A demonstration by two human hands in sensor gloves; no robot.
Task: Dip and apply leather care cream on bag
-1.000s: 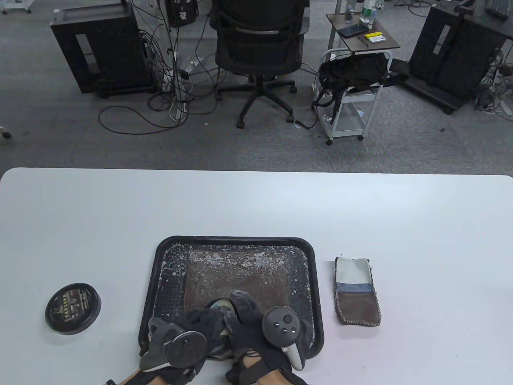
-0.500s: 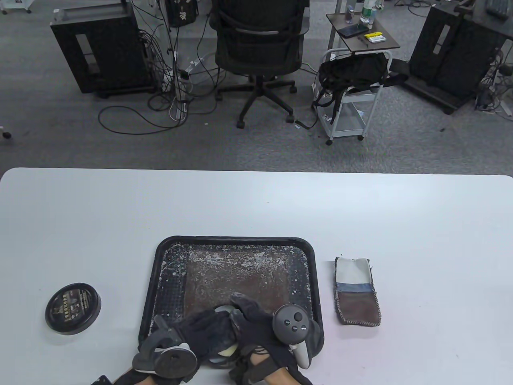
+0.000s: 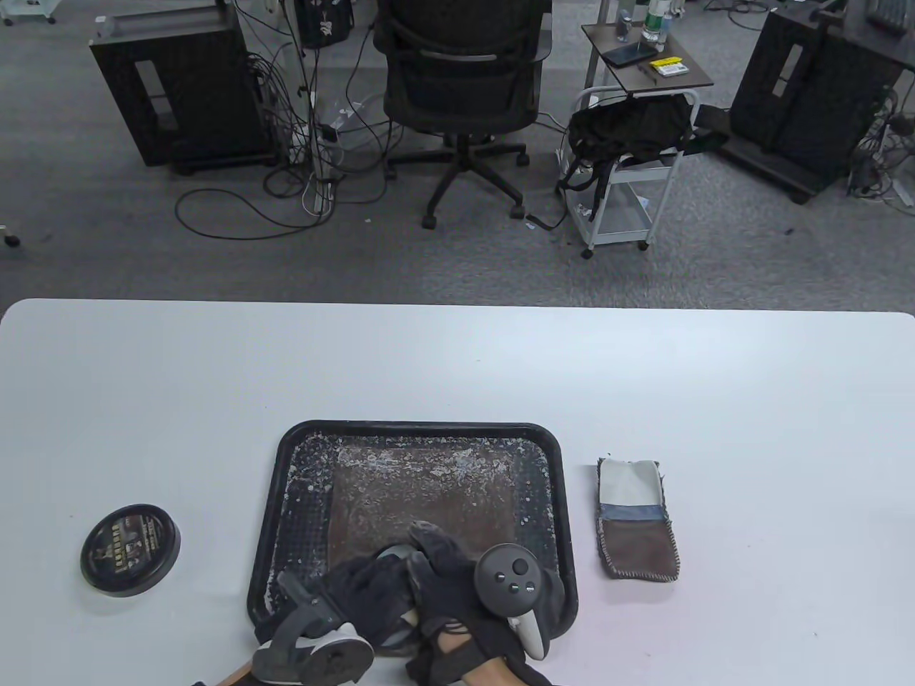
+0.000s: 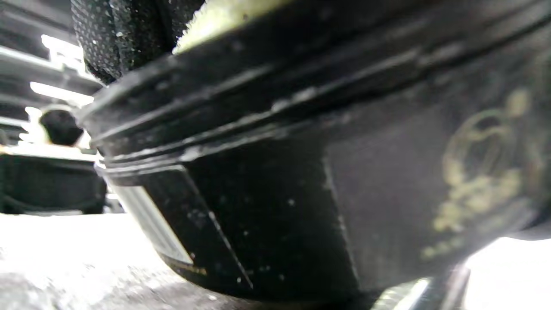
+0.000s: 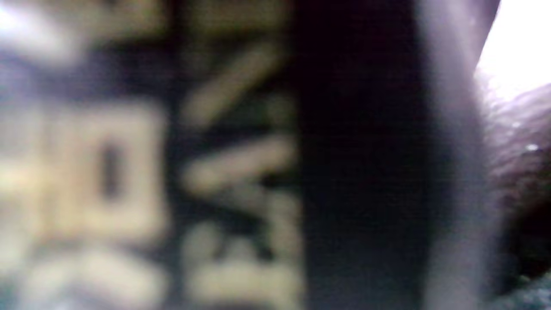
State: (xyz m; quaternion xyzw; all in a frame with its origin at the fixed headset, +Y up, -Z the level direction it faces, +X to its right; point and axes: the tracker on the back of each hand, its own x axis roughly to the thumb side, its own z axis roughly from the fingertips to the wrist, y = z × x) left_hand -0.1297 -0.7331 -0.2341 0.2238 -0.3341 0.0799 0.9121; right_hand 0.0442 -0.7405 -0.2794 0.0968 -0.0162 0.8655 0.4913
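Both gloved hands meet over the near edge of the black tray (image 3: 286,457). Between them is the black cream jar (image 3: 394,552); only a sliver of its rim shows in the table view. The jar's wall with gold print (image 4: 301,206) fills the left wrist view. My right hand (image 3: 447,572) is curled round the jar, and its label (image 5: 232,172) is a close blur in the right wrist view. My left hand (image 3: 361,582) curls over the jar's mouth, its fingers (image 4: 120,38) beside a pale yellow sponge (image 4: 224,17). A worn brown leather piece (image 3: 422,493) lies in the tray.
The jar's round black lid (image 3: 130,549) lies on the white table (image 3: 457,371), left of the tray. A small pouch of white, blue and brown patches (image 3: 637,522) lies to the tray's right. The table's near edge runs just below the hands.
The left wrist has rolled, swinging its tracker down and towards the table's near edge. The right hand went right a little, then back left. The jar stays between the hands.
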